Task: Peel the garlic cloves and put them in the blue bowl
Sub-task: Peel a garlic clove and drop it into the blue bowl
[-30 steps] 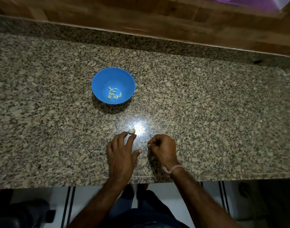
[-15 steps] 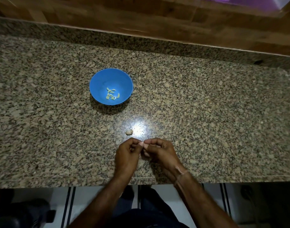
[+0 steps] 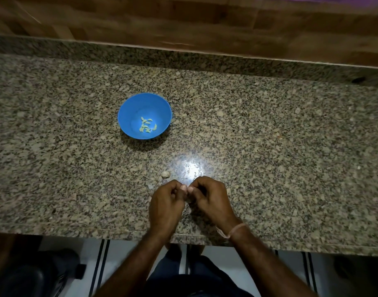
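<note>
Left to right. Round blue plastic bowl (image 3: 128,116) sits on the speckled brown granite table (image 3: 291,146), at 11 o'clock from our hands and well apart from them. Small pale peeled garlic cloves (image 3: 147,125) lie in its bottom. One loose skin-on garlic clove (image 3: 165,174) is on the table at 12 o'clock from the left hand (image 3: 166,202), just beside it.

Left fingers are curled, tips pinched toward 3 o'clock against the right hand (image 3: 211,200), whose fingers curl toward 9. We judge both clamp one clove mid-peel, but that held clove is hidden between the tips. Thin pink thread band (image 3: 235,229) on the right wrist.

Risks:
- A small slick clove squirts out of the pinch and goes over the table edge at 6 o'clock.
- Skin flakes vanish against this speckle and could ride into the bowl.
- The glare patch at 12 o'clock hides debris.

No brands, labels or readable writing.
</note>
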`<state>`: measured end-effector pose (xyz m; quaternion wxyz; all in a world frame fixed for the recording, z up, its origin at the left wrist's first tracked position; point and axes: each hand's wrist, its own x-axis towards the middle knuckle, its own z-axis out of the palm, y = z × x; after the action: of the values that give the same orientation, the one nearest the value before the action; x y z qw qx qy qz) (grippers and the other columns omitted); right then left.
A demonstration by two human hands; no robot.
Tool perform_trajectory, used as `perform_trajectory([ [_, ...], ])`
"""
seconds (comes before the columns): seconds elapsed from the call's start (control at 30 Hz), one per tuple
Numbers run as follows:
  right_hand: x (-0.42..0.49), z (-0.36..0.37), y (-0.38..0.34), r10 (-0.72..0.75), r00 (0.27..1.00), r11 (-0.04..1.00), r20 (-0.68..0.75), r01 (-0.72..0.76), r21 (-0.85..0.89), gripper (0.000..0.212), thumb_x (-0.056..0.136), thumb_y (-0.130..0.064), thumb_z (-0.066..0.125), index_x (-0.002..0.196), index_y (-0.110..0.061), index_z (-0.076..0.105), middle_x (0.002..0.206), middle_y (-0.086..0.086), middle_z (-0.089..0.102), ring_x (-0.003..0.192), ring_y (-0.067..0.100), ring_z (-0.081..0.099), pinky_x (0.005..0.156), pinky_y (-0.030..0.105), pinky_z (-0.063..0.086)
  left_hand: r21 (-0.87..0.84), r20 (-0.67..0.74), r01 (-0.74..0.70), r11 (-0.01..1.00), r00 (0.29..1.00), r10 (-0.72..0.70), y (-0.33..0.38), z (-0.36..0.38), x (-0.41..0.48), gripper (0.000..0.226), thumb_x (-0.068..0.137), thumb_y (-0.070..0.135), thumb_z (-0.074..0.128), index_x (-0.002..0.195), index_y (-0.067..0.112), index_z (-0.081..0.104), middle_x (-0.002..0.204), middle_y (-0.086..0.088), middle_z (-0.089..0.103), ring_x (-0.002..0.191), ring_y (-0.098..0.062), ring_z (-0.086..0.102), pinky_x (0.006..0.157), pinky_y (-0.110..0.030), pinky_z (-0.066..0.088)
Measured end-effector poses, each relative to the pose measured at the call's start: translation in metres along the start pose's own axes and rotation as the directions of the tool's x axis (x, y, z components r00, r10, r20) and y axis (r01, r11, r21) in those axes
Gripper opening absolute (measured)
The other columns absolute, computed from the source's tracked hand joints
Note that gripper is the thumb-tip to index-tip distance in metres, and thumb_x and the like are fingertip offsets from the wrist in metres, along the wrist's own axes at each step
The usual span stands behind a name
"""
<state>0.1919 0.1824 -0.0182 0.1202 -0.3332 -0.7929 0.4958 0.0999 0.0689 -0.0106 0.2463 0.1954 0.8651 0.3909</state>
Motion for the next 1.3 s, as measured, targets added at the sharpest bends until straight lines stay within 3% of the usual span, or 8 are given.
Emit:
perform_trajectory([
  [0.17,-0.001,-0.003,0.000,0.201,0.976,0.944,0.089,-0.217,0.248,0.025,0.096,-0.024,0.074,0.074,-0.012,0.070,0.069,-0.003,0.069,0.068,0.010,0.065,0.065,0.025,0.050,0.232,-0.024,-0.072,0.970,0.997,0.080,0.002,0.009,0.004,0.026,0.100,0.029,0.056,0.075,0.026,0.051,0.072,0.011,0.055,0.075,-0.014,0.051,0.060,-0.034,0.038],
  [0.33,0.004,-0.007,0.015,-0.182,0.981,0.961,0.065,0.192,-0.200,0.021,0.095,-0.013,0.067,0.075,-0.016,0.058,0.071,-0.004,0.054,0.070,0.013,0.051,0.063,0.027,0.037,-0.286,0.241,0.313,0.906,0.938,-0.248,0.001,0.015,0.007,0.032,0.098,0.013,0.057,0.066,0.018,0.054,0.063,-0.002,0.048,0.057,-0.015,0.042,0.052,-0.031,0.029],
  [0.5,0.009,-0.013,0.007,0.386,0.847,0.745,0.365,-0.519,0.418,0.034,0.095,-0.024,0.075,0.066,-0.010,0.063,0.058,0.003,0.058,0.058,0.017,0.052,0.058,0.030,0.043,0.166,-0.004,-0.150,0.975,0.988,0.153,-0.004,0.020,0.000,0.022,0.105,0.016,0.049,0.083,0.017,0.050,0.079,0.004,0.052,0.076,-0.014,0.046,0.063,-0.033,0.035],
  [0.67,0.007,-0.014,0.019,-0.044,0.988,0.986,0.147,0.066,-0.155,0.028,0.095,-0.015,0.065,0.071,-0.019,0.053,0.066,-0.011,0.049,0.064,0.009,0.046,0.060,0.026,0.032,-0.190,0.199,0.197,0.962,0.967,-0.158,-0.002,0.028,0.000,0.031,0.103,0.016,0.045,0.072,0.011,0.049,0.065,-0.002,0.047,0.058,-0.018,0.041,0.055,-0.032,0.027],
  [0.87,0.015,-0.017,0.006,0.499,0.664,0.528,0.556,-0.742,0.413,0.024,0.098,-0.012,0.064,0.074,-0.009,0.064,0.062,0.000,0.053,0.055,0.011,0.044,0.051,0.022,0.035,0.023,0.021,-0.137,0.990,0.990,0.137,-0.004,0.030,-0.008,0.025,0.109,0.026,0.038,0.085,0.021,0.045,0.080,0.005,0.048,0.067,-0.010,0.046,0.058,-0.030,0.035],
  [1.0,0.008,-0.014,0.021,0.187,0.960,0.966,0.210,-0.218,0.137,0.031,0.099,-0.015,0.064,0.070,-0.019,0.058,0.064,-0.006,0.055,0.062,0.008,0.049,0.060,0.023,0.040,-0.311,0.250,0.340,0.887,0.930,-0.269,0.009,0.029,0.001,0.033,0.104,0.016,0.042,0.071,0.017,0.047,0.058,0.001,0.042,0.049,-0.013,0.034,0.050,-0.028,0.025],
  [1.2,0.017,-0.017,0.018,0.487,0.622,0.464,0.613,-0.779,0.422,0.026,0.098,-0.011,0.054,0.072,-0.012,0.060,0.062,0.000,0.048,0.052,0.010,0.040,0.049,0.021,0.032,0.102,0.006,-0.315,0.943,0.949,0.317,-0.003,0.027,-0.007,0.026,0.109,0.017,0.047,0.083,0.023,0.045,0.080,0.010,0.046,0.072,-0.008,0.047,0.062,-0.025,0.036],
  [1.3,0.006,-0.012,0.019,0.397,0.808,0.705,0.436,-0.573,0.418,0.026,0.098,-0.015,0.057,0.072,-0.014,0.057,0.069,0.003,0.052,0.059,0.012,0.046,0.056,0.025,0.037,-0.128,0.145,-0.024,0.992,0.989,0.042,0.001,0.029,-0.002,0.033,0.106,0.016,0.047,0.073,0.019,0.048,0.066,0.006,0.046,0.059,-0.015,0.041,0.053,-0.029,0.031],
])
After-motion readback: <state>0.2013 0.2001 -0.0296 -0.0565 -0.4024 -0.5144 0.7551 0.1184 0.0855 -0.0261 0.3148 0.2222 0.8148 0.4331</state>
